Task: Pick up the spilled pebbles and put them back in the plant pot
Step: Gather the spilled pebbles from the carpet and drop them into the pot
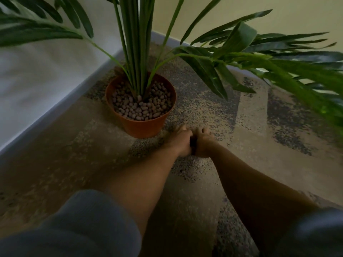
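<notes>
An orange plant pot (143,127) stands on the carpet, filled to the rim with brownish pebbles (142,106) around the green plant stems (136,58). Just right of the pot's base, my left hand (181,140) and my right hand (204,143) lie pressed side by side on the carpet, backs up. Their fingers bend down onto the floor. Whatever is under the palms is hidden. I can make out no loose pebbles on the speckled carpet around them.
The patterned beige and dark carpet (250,145) spreads to the right and toward me. A white wall with a skirting board (55,108) runs along the left behind the pot. Long leaves (278,67) hang over the right side at hand height.
</notes>
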Motion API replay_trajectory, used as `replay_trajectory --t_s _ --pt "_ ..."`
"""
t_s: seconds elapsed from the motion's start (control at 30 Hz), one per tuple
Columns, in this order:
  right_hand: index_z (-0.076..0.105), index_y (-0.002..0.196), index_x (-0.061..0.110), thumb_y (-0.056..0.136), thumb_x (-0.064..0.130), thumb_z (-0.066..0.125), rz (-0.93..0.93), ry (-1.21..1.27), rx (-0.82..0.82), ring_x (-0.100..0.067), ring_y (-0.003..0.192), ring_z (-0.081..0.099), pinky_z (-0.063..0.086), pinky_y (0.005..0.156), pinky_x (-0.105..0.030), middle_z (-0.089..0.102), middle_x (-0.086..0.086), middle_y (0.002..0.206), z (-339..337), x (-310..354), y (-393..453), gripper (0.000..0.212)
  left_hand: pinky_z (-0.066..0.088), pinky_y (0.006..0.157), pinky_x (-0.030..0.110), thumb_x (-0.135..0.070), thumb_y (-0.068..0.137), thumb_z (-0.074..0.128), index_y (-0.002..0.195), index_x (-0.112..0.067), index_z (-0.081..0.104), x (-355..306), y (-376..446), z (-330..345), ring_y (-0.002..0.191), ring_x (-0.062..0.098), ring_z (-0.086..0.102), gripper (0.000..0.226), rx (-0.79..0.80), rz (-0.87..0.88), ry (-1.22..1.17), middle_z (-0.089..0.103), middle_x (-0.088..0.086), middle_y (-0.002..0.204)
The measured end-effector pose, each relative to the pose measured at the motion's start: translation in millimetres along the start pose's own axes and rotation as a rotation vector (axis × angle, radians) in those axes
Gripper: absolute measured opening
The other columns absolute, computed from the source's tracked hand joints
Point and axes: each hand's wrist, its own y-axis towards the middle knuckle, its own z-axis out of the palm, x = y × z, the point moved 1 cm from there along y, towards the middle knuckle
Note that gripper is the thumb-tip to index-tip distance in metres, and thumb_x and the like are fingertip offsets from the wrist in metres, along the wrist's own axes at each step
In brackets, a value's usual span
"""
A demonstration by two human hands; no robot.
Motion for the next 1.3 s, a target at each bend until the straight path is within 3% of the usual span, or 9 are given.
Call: replay_trajectory --t_s 0.27,0.43,0.6,0.67,0.8,0.93,1.03,1.17,1.3 --pt "0.033 0.147 0.023 0.081 0.04 0.071 -0.11 0.054 0.103 -0.034 0.128 0.042 0.042 0.106 -0.042 0.037 -0.015 0.141 -1.3 5.1 -39.7 0.078 0.044 0.102 0.043 -0.017 0.083 0.069 0.115 -0.018 0.059 3.1 -29.3 -9.5 0.121 0.031 0.049 0.033 0.229 -0.024 -0.011 0.039 0.01 0.141" --pt "0.053 0.134 0.022 0.084 0.022 0.069 -0.205 0.064 0.153 -0.027 0.119 0.053 0.046 0.097 -0.034 0.06 -0.009 0.126 0.8 20.5 -67.4 0.052 0.052 0.088 0.039 -0.012 0.08 0.071 0.116 -0.022 0.061 4.3 -53.9 -16.4 0.101 0.024 0.059 0.038 0.278 -0.067 0.03 0.06 0.003 0.114" --pt "0.059 0.13 0.02 0.091 0.028 0.058 -0.203 -0.006 0.086 -0.025 0.112 0.062 0.049 0.095 -0.028 0.067 -0.006 0.12 7.1 27.8 -92.3 0.04 0.047 0.071 0.031 -0.01 0.081 0.072 0.1 -0.016 0.068 9.2 -75.5 -15.7 0.093 0.023 0.061 0.021 0.305 -0.109 0.035 0.066 0.006 0.105" --pt "0.065 0.121 0.016 0.091 0.026 0.057 -0.146 0.026 0.084 -0.025 0.107 0.065 0.053 0.094 -0.032 0.069 -0.007 0.114 10.5 28.1 -96.9 0.033 0.048 0.076 0.03 -0.011 0.082 0.072 0.103 -0.017 0.072 12.7 -81.2 -16.2 0.097 0.024 0.063 0.021 0.307 -0.14 -0.006 0.068 0.006 0.107" --pt "0.07 0.1 0.009 0.087 0.012 0.063 0.096 0.666 0.133 -0.02 0.081 0.065 0.055 0.075 -0.028 0.066 -0.008 0.092 20.6 19.9 -96.5 0.015 0.053 0.089 0.031 -0.006 0.088 0.062 0.112 -0.018 0.067 26.5 -89.9 -16.9 0.103 0.022 0.061 0.027 0.291 -0.368 -0.447 0.063 0.007 0.116" --pt "0.062 0.09 0.003 0.084 -0.003 0.057 0.411 1.313 0.175 -0.022 0.068 0.06 0.049 0.047 -0.023 0.063 -0.016 0.087 23.4 21.5 -104.6 0.01 0.056 0.076 0.022 0.003 0.091 0.05 0.114 -0.009 0.059 34.4 -108.8 -14.7 0.092 0.014 0.058 0.028 0.227 -0.624 -1.228 0.055 0.009 0.114" --pt "0.048 0.086 0.005 0.083 -0.005 0.042 0.453 1.608 0.257 -0.02 0.062 0.051 0.044 0.042 -0.023 0.049 -0.012 0.078 23.3 23.1 -115.8 0.012 0.054 0.064 0.021 -0.002 0.091 0.043 0.1 -0.007 0.058 40.5 -121.8 -12.0 0.075 0.012 0.054 0.018 0.056 -0.739 -1.637 0.056 0.008 0.088" --pt "0.042 0.073 0.011 0.082 0.001 0.038 0.421 1.97 0.355 -0.02 0.069 0.048 0.042 0.056 -0.023 0.045 -0.009 0.073 22.6 25.0 -125.7 0.014 0.048 0.058 0.019 -0.017 0.093 0.049 0.077 -0.01 0.056 42.2 -132.4 -13.1 0.068 0.012 0.052 0.018 -0.112 -0.828 -1.851 0.054 0.004 0.074" --pt "0.046 0.076 0.008 0.095 0.011 0.038 0.356 2.148 0.379 -0.015 0.062 0.05 0.046 0.045 -0.018 0.052 -0.01 0.063 16.8 35.7 -129.5 0.021 0.046 0.047 0.012 -0.03 0.101 0.042 0.075 -0.015 0.054 43.9 -138.2 -20.5 0.065 0.009 0.054 0.032 -0.254 -0.927 -1.911 0.053 -0.001 0.07"
